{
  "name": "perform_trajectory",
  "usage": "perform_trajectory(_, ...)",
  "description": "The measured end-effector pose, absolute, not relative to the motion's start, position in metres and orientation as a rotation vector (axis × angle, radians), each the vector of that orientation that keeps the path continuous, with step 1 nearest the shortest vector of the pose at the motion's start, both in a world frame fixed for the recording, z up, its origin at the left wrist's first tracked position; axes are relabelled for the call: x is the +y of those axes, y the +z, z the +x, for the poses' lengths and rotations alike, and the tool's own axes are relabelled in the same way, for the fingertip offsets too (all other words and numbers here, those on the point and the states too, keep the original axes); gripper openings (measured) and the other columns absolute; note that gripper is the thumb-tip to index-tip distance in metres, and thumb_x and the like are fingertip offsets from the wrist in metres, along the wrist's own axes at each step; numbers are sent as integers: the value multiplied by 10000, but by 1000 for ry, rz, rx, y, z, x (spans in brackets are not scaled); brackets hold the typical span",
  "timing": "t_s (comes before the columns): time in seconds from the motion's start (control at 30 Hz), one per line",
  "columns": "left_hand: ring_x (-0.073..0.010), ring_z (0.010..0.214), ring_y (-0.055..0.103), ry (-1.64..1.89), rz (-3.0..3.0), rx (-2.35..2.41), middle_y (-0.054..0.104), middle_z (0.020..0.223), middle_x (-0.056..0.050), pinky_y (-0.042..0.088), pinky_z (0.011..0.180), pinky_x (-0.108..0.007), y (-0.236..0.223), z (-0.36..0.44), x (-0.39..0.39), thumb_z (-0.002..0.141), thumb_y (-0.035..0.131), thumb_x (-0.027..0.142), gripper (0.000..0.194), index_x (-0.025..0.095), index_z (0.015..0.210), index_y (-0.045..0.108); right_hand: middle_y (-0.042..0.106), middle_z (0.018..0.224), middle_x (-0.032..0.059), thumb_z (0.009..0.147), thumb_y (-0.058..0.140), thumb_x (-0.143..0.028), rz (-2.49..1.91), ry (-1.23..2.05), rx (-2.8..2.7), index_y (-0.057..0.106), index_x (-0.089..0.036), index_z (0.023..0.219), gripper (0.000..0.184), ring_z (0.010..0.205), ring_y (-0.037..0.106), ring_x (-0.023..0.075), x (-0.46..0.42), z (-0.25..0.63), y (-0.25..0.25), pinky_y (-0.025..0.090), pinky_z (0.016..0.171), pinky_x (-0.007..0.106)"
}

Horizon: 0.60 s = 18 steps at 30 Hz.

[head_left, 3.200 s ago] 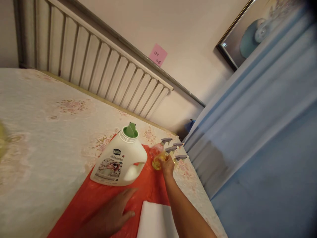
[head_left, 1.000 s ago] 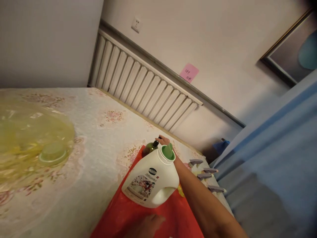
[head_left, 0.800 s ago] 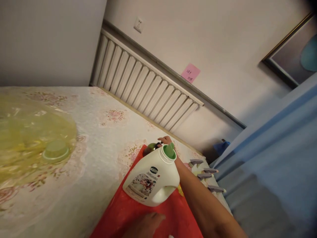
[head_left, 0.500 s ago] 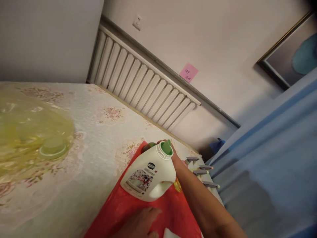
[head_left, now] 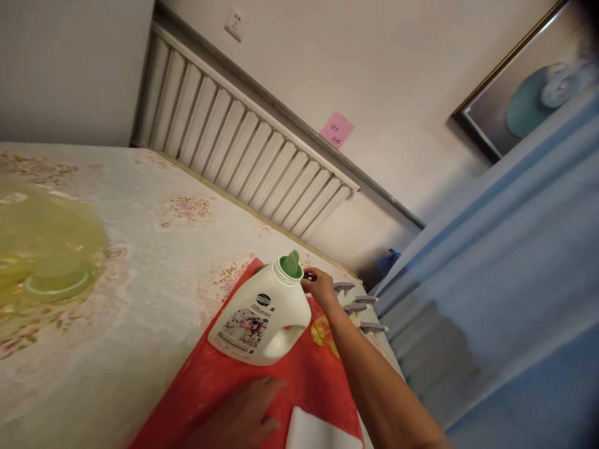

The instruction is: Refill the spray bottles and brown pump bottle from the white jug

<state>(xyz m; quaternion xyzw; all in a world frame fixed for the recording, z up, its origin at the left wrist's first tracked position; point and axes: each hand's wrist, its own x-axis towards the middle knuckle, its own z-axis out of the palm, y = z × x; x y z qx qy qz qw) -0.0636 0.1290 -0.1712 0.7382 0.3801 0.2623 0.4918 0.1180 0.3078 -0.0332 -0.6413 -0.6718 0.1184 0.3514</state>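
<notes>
A white detergent bottle (head_left: 257, 324) with a green pouring spout stands uncapped on a red sheet (head_left: 210, 386). Behind its neck, my right hand (head_left: 322, 288) has its fingers closed on a dark thing (head_left: 309, 276), mostly hidden by the bottle, so its kind is unclear. My left hand (head_left: 241, 408) hovers low in front of the bottle, slightly blurred, with fingers stretched out and nothing in them. Close to it lies a white folded piece (head_left: 318, 430). Yellow ring-shaped items (head_left: 321, 330) lie beside my right forearm.
A yellowish see-through plastic bag (head_left: 51, 243) with a round-lidded item inside sits on the left of the flowered tablecloth (head_left: 140, 249). Several grey-handled clips or tools (head_left: 355, 307) lie at the right table edge, near a blue curtain (head_left: 491, 280). A radiator (head_left: 243, 137) lines the wall.
The view has shifted right, so everything appears further left. My right hand has come out from behind the bottle's neck to its right side. The left hand stays low before the bottle.
</notes>
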Motion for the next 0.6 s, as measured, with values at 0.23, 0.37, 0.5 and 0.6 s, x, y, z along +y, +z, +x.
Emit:
perform_trajectory(0.23,-304,1300,514,667,1873,914,595,1390,-37,393,1123,-392,-183,-58,133,770,557,307,559,286,1329,576,693,650,-11,641,676,-248,-1703,383,-1593,732,-179,845,223,563,655,169,271,148,-35,540,557,276)
perform_trajectory(0.37,-304,1310,504,618,1888,932,583,1403,-32,387,1129,-403,-187,-57,136,776,561,323,568,298,1344,557,691,645,-9,617,682,-235,-1699,440,-1544,737,-182,850,244,573,648,171,265,153,-39,539,563,275)
perform_trajectory(0.5,-308,1320,490,565,1907,935,564,1421,-55,377,1140,-407,-181,-58,136,787,555,309,569,262,1353,552,700,682,-2,607,680,-229,-1671,505,-1493,735,-192,870,271,595,647,172,258,157,-42,534,550,262)
perform_trajectory(0.6,-302,1297,510,605,1874,920,576,1407,-60,394,1125,-399,-179,-59,135,796,551,300,557,251,1351,550,704,708,0,606,690,-265,-1649,545,-1443,738,-199,867,273,625,649,181,244,165,-45,543,571,275)
